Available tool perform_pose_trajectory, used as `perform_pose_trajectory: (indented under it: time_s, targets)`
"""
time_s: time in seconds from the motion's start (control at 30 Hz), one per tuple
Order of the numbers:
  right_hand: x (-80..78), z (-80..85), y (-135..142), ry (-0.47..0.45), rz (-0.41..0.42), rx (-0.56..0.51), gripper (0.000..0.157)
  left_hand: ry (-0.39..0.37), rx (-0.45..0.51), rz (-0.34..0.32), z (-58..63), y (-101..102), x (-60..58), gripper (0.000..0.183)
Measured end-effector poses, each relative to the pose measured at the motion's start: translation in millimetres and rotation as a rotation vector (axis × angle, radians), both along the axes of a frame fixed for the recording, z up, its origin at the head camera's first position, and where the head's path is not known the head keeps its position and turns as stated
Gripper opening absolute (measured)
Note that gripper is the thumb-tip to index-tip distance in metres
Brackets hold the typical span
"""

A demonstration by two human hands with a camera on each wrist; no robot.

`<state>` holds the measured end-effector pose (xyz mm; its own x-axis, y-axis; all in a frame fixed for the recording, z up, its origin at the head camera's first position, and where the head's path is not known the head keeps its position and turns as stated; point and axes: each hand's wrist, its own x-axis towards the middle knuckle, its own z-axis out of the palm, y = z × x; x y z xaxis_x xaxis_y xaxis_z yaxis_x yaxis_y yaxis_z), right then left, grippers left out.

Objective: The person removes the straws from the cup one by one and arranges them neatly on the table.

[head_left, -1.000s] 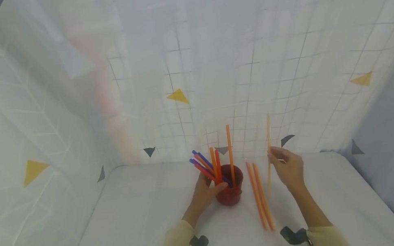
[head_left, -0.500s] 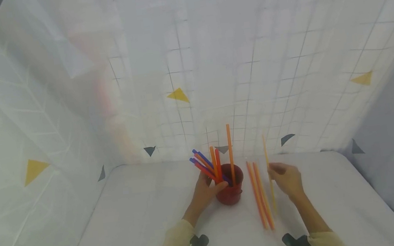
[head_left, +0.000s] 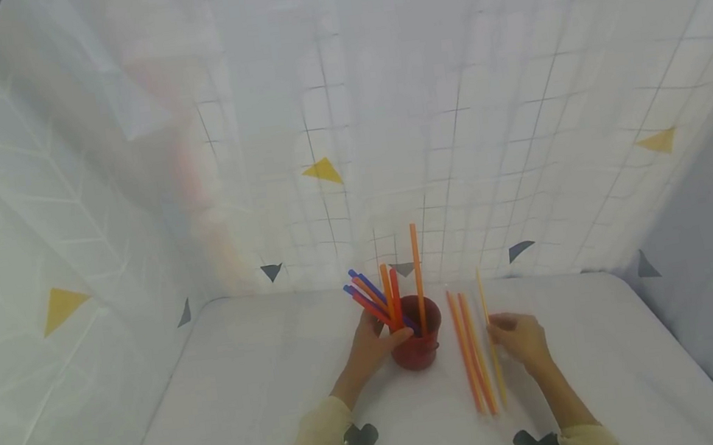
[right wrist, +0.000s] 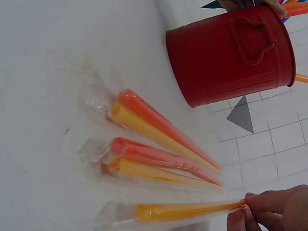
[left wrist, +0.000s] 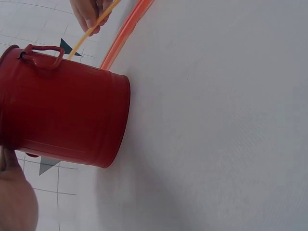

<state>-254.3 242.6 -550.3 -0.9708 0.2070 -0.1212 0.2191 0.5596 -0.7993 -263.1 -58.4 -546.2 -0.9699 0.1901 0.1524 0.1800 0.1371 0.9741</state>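
Yellow straw [right wrist: 178, 211] is pinched by the right hand [head_left: 523, 339], red bucket [left wrist: 67, 108] gripped by the left hand [head_left: 369, 351].

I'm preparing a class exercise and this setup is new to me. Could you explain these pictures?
There is no machine: these are a person's bare left hand and right hand. One picture comes from a camera on the head, looking down; the others come from a camera on each wrist, so the upright red pot looks tipped there. It stands on a white table, with colourful straws inside. Beside it lie four straws in clear wrapping, two reddish and two yellow-orange. The left hand holds the pot near its rim; the right hand pinches another yellow-orange straw.
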Motion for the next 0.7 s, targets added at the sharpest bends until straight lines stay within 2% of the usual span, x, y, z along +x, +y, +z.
perform_pose_trajectory:
  time_s: [0.2, 0.47, 0.7]
  targets:
    - [0.9, -9.8, 1.3, -0.076, 0.022, -0.012, 0.044, 0.003, -0.002, -0.004, 0.0, -0.6, 0.8, 0.071]
    - [4.1, -17.6, -1.5, -0.008, 0.047, 0.033, 0.037, -0.019, -0.004, 0.004, -3.1, -0.6, 0.9, 0.073]
    - [3.9, -11.1, -6.2, -0.004, 0.064, 0.056, 0.035, -0.013, 0.011, 0.005, -0.7, 0.3, -0.1, 0.072]
